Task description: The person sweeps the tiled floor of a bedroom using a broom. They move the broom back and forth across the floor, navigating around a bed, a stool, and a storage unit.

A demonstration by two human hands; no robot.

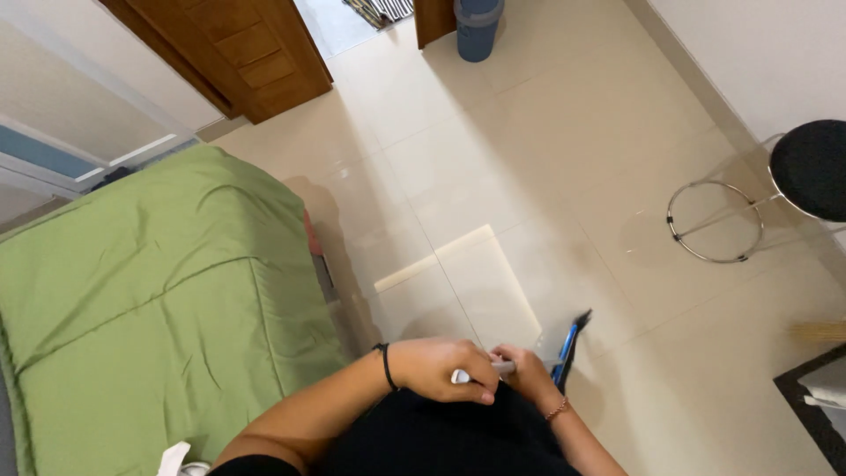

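Note:
Both of my hands meet low in the head view, over my dark clothing. My left hand (441,368), with a black band on its wrist, is closed around the pale handle (462,377) of a long tool. My right hand (530,376), with a thin bracelet, grips the same handle further along. The tool's blue and black head (568,345) angles down toward the beige tiled floor (546,176) just right of my hands. What kind of tool it is stays unclear.
A bed with a green cover (150,300) fills the left. A wooden door (233,48) and a blue bin (477,26) stand at the top. A black stool with a chrome ring base (716,220) is at the right, and a dark mat (815,397) lies at the lower right.

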